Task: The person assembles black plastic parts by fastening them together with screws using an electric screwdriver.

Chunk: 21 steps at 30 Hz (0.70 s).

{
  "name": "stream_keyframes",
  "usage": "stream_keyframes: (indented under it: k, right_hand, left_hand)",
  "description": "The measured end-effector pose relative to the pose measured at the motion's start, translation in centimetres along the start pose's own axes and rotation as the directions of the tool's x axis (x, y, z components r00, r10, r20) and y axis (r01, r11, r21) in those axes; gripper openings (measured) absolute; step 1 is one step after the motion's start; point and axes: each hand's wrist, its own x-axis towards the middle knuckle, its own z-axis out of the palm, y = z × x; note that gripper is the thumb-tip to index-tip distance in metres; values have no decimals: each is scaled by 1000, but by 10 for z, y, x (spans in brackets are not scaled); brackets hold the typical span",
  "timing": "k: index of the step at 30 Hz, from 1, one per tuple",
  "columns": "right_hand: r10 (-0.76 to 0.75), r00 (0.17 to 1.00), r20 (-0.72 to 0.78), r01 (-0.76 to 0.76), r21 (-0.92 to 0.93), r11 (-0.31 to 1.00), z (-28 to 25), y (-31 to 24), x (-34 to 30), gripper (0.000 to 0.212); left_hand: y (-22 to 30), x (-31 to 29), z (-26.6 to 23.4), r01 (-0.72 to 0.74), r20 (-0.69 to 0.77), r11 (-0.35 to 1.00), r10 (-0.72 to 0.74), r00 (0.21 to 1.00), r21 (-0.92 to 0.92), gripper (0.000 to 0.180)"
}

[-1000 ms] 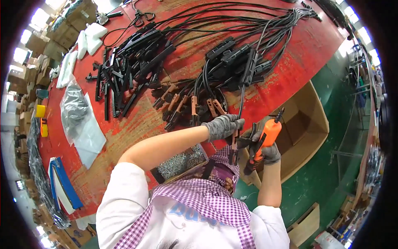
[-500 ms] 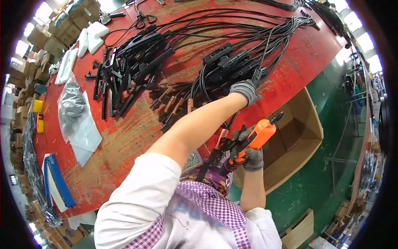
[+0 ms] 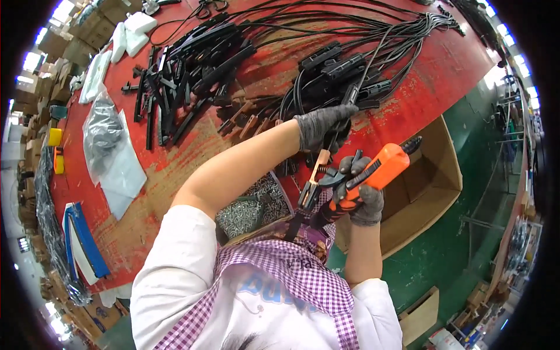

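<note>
Head view: I see the grey-gloved left hand (image 3: 322, 128) curled around a thin black cable (image 3: 352, 93), exact finger contact partly hidden. Grey-gloved right hand (image 3: 366, 204) wrapped round an orange-and-black handheld power screwdriver (image 3: 385, 166), bit end toward upper right, near the open brown cardboard box (image 3: 445, 201). Copper-coloured metal clamp piece (image 3: 321, 158) sits between the hands, above the tray of small silver screws (image 3: 242, 216), beside the red worn tabletop (image 3: 402, 119).
</note>
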Motion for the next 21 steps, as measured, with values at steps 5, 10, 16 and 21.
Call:
stream_keyframes:
  k: [5,10,16,21]
  right_hand:
    - [78,990,-117,-75,30,997,-2,19,2,39]
    - [32,997,-76,-25,93,995,20,25,-5,44]
    - [55,984,-170,-74,-103,992,21,19,4,43]
    - [143,945,-294,-214,-227,950,32,18,0,48]
  left_hand:
    - [-32,-41,-1,21,-325,974,56,944,227,25]
    - [-45,-64,-15,-185,-117,964,210,971,193,23]
    - [-72,-85,-13,-74,-16,985,72,997,-157,28]
    - [-51,-120,-42,-204,-107,955,185,977,-217,35]
